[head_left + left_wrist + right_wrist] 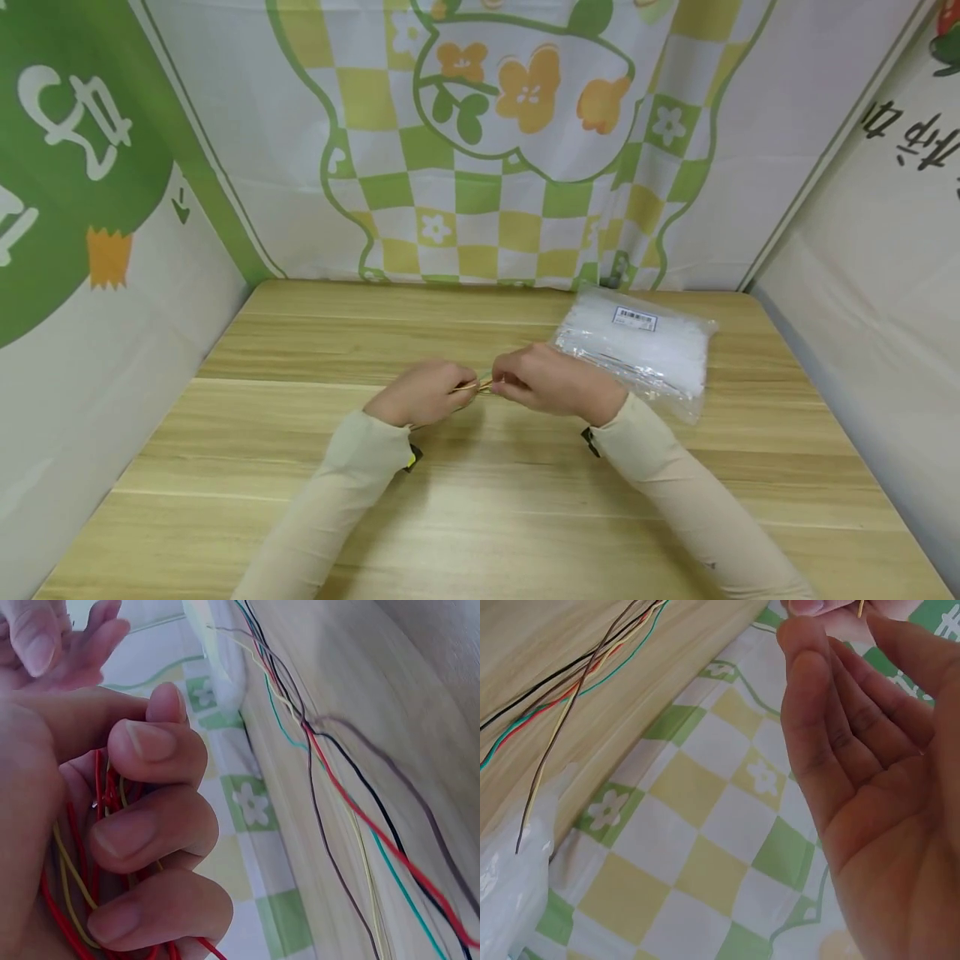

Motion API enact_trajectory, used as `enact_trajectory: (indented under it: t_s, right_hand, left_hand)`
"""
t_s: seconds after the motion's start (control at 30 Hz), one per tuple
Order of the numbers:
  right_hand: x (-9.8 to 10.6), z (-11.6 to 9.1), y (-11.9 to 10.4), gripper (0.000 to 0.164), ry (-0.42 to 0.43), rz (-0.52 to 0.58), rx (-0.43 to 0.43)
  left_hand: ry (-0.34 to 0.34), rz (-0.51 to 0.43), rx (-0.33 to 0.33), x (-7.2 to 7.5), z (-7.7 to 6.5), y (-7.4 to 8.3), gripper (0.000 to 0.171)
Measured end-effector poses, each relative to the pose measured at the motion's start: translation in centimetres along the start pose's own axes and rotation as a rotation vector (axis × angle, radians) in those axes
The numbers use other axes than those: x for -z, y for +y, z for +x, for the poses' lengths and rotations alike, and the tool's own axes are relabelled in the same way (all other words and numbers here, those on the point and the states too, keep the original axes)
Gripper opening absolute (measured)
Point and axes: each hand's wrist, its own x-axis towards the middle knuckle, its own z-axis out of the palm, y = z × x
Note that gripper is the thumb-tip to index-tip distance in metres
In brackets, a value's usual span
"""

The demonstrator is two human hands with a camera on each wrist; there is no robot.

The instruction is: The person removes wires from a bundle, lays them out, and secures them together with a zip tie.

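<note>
My left hand (423,393) has its fingers curled round a bunch of red and yellow wires (71,862); part of the bunch is hidden in the palm. Thin wires (483,387) stretch from it towards my right hand (555,382), which is just to its right. In the right wrist view the right fingers (810,720) reach upward with the thumb apart from them, close to a yellow wire (861,609). Loose black, red, teal, yellow and brown wires (356,810) run over the wooden table beyond the hands.
A clear plastic bag (637,342) of white contents with a barcode label lies at the back right of the table (480,533), beside the right hand. Loose wire ends overlap it in the right wrist view. A patterned cloth (495,192) hangs along the table's back edge.
</note>
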Motion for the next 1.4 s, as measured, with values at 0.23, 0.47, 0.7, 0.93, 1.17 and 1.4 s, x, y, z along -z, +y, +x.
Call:
enact_trajectory:
  t_s: [0.23, 0.47, 0.7, 0.93, 1.17, 1.4]
  right_hand:
    - [-0.4, 0.5, -0.5, 0.013, 0.015, -0.070, 0.038]
    - [-0.4, 0.6, -0.8, 0.014, 0.016, -0.063, 0.060]
    - [0.7, 0.1, 0.2, 0.018, 0.052, -0.020, 0.058]
    - [-0.4, 0.6, 0.1, 0.012, 0.049, -0.034, 0.086]
    - [-0.1, 0.2, 0.6, 0.019, 0.037, -0.072, 0.041]
    - [1.5, -2.0, 3.0, 0.028, 0.098, -0.072, -0.033]
  left_hand:
    - [-0.024, -0.023, -0.014, -0.2, 0.6, 0.9, 0.027]
    - [-0.017, -0.030, -0.047, -0.4, 0.9, 1.0, 0.024]
    - [-0.084, -0.119, 0.010, 0.4, 0.3, 0.7, 0.033]
    - [-0.114, -0.100, 0.045, 0.4, 0.1, 1.1, 0.028]
    - [-0.124, -0.118, 0.020, 0.0, 0.1, 0.8, 0.034]
    - [-0.105, -0.103, 0.043, 0.6, -1.7, -0.8, 0.040]
